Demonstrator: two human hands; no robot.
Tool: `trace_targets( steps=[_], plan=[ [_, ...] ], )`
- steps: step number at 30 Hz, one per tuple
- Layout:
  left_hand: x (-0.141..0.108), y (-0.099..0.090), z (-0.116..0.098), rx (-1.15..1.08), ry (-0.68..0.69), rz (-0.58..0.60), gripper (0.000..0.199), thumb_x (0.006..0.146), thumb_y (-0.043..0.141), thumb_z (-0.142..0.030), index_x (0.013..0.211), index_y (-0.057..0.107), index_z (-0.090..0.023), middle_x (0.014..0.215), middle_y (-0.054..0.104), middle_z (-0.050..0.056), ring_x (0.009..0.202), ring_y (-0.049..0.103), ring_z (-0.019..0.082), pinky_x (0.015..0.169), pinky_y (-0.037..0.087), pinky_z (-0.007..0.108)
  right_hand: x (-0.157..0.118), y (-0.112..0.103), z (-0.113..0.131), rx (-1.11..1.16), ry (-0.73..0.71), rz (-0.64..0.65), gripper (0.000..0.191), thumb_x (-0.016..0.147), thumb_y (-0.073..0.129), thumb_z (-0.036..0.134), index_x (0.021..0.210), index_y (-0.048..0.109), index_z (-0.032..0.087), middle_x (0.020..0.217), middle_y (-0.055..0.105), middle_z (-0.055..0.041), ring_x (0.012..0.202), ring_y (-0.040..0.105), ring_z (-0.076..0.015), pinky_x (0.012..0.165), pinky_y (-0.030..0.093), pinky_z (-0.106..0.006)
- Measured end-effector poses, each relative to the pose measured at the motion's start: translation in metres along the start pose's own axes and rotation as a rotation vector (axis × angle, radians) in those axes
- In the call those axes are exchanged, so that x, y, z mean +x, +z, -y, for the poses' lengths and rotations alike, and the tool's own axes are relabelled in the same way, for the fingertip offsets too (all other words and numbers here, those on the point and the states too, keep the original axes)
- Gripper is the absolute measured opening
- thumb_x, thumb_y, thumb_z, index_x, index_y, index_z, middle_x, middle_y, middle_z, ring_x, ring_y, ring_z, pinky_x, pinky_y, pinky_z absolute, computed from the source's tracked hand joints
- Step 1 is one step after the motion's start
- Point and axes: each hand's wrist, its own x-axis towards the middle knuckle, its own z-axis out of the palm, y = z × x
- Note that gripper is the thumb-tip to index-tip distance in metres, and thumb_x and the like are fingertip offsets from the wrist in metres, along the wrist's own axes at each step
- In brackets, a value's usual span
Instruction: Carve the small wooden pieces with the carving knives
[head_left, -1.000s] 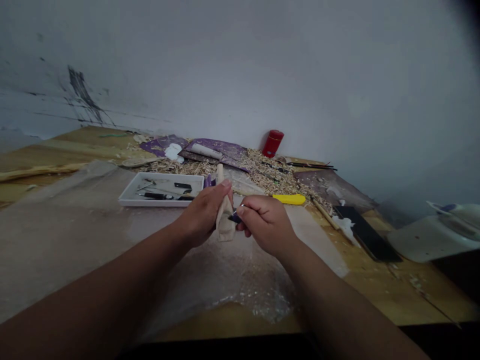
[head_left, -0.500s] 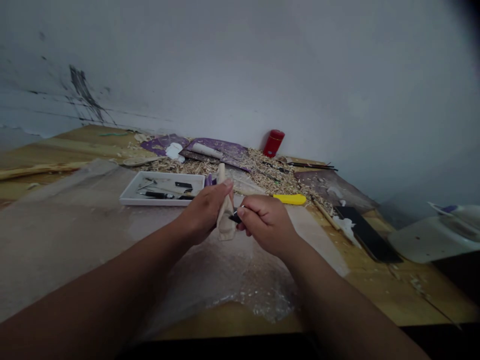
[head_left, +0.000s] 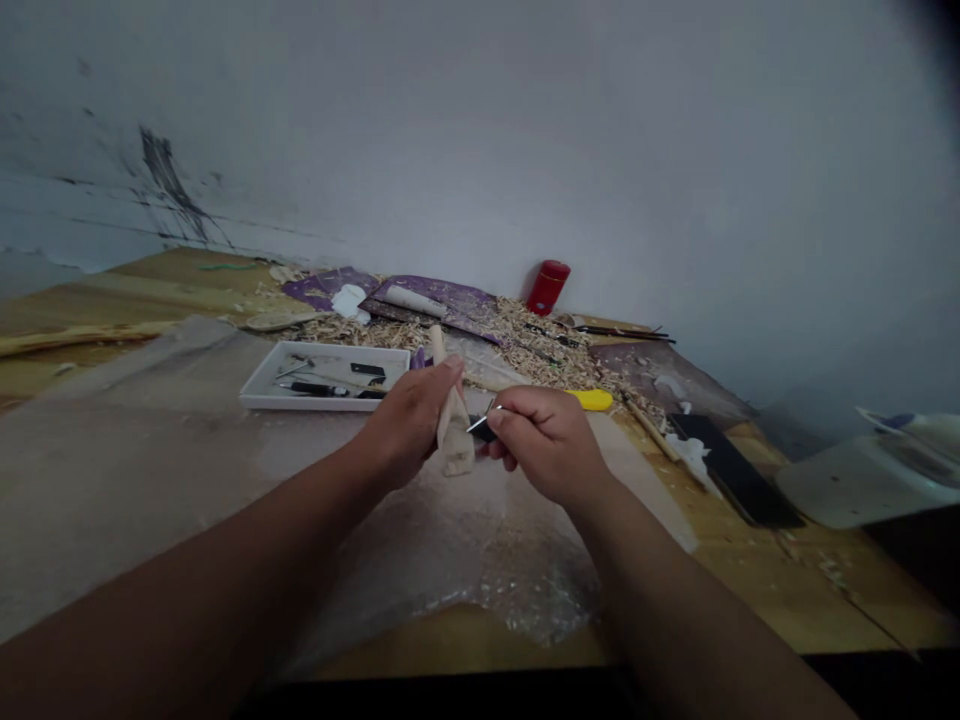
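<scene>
My left hand (head_left: pixel 409 415) is closed around a pale carved piece of wood (head_left: pixel 456 452). Its thin round end sticks up past the thumb, and its broader, hollowed end points down toward me. My right hand (head_left: pixel 547 440) grips a small knife (head_left: pixel 480 428) whose dark blade has a bright edge. The blade lies against or very close to the right side of the wood's broad end; whether it touches I cannot tell. My right fist hides the knife's handle.
Left of the hands, a white tray (head_left: pixel 251 395) holds a black pen-like tool and small dark blades. Behind lie wood shavings (head_left: pixel 517 340), purple sheets and a red can (head_left: pixel 548 287). A yellow handle (head_left: pixel 594 400), a phone (head_left: pixel 731 470) and a whitish container (head_left: pixel 847 485) are rightward.
My right hand and the knife have shifted slightly right, showing more of the bright blade edge. The wood in my left hand has tilted a little, its upper end moving left.
</scene>
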Motion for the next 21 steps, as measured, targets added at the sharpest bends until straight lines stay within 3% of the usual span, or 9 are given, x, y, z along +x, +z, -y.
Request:
trace_targets(
  steps=[8, 15, 21],
  plan=[
    [-0.0017, 0.0013, -0.0054, 0.056, -0.002, -0.010, 0.044, 0.083, 0.033, -0.044, 0.050, 0.041, -0.017, 0.040, 0.038, -0.003, 0.036, 0.033, 0.007, 0.039, 0.027, 0.020, 0.0005, 0.0030, -0.0029, 0.195, 0.133, -0.008, 0.027, 0.077, 0.045, 0.022, 0.051, 0.051, 0.017, 0.044, 0.051, 0.0037, 0.037, 0.045, -0.0061, 0.038, 0.034, -0.018],
    [0.0009, 0.0027, -0.0008, -0.182, -0.081, 0.125, 0.043, 0.082, 0.035, -0.046, 0.051, 0.044, -0.016, 0.043, 0.046, -0.001, 0.039, 0.042, 0.009, 0.042, 0.035, 0.022, 0.0006, 0.0019, -0.0008, 0.214, 0.088, 0.020, 0.025, 0.078, 0.044, 0.021, 0.055, 0.051, 0.016, 0.048, 0.054, 0.0041, 0.039, 0.047, -0.0048, 0.039, 0.036, -0.016],
    [-0.0005, 0.0029, -0.0044, -0.176, -0.124, 0.150, 0.040, 0.081, 0.039, -0.043, 0.051, 0.045, -0.017, 0.041, 0.046, -0.002, 0.038, 0.041, 0.009, 0.040, 0.030, 0.021, -0.0001, -0.0002, 0.0038, 0.089, 0.039, 0.064, 0.025, 0.079, 0.042, 0.019, 0.056, 0.052, 0.016, 0.048, 0.054, 0.0036, 0.041, 0.047, -0.0048, 0.043, 0.036, -0.017]
  ],
)
